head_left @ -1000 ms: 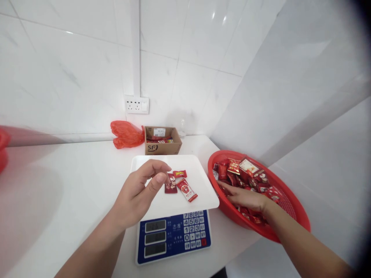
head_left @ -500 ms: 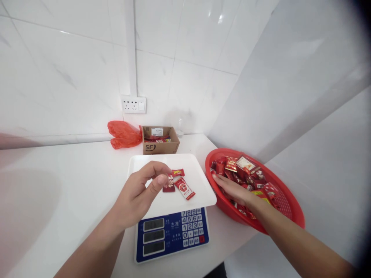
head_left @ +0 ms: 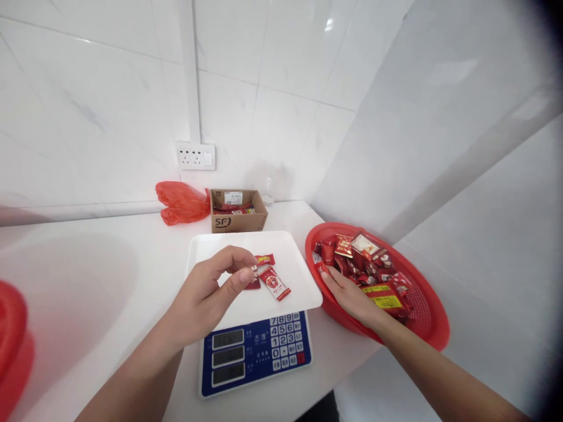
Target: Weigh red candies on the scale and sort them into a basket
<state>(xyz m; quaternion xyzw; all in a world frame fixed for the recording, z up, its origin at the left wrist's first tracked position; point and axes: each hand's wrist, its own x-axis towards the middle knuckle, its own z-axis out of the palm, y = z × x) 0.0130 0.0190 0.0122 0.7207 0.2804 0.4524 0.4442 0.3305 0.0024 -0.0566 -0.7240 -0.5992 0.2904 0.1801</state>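
My left hand [head_left: 206, 293] hovers over the white tray [head_left: 303, 287] of a digital scale [head_left: 255, 351], thumb and forefinger curved but apart, holding nothing that I can see. Just past its fingertips, three red-wrapped sweets lie on the tray: a small one with yellow lettering [head_left: 265, 259], a flat packet with a white label [head_left: 275, 283], and a dark red one [head_left: 252, 286] partly hidden by the hand. Inside the near left rim of a red plastic basket [head_left: 433, 319], my right hand [head_left: 352, 298] has its fingertips closed on a red-wrapped sweet [head_left: 322, 266].
Many red packets fill the basket, among them one with a yellow label [head_left: 387, 301]. Behind the scale stand a cardboard box [head_left: 240, 223] with packets inside and a red plastic bag [head_left: 182, 202]. Another red plastic container [head_left: 13, 346] shows at the left edge.
My right fingers have closed around a sweet at the basket's rim, and the yellow-labelled packet is more exposed. The left hand keeps its pose. The view has shifted slightly, bringing in the left container.
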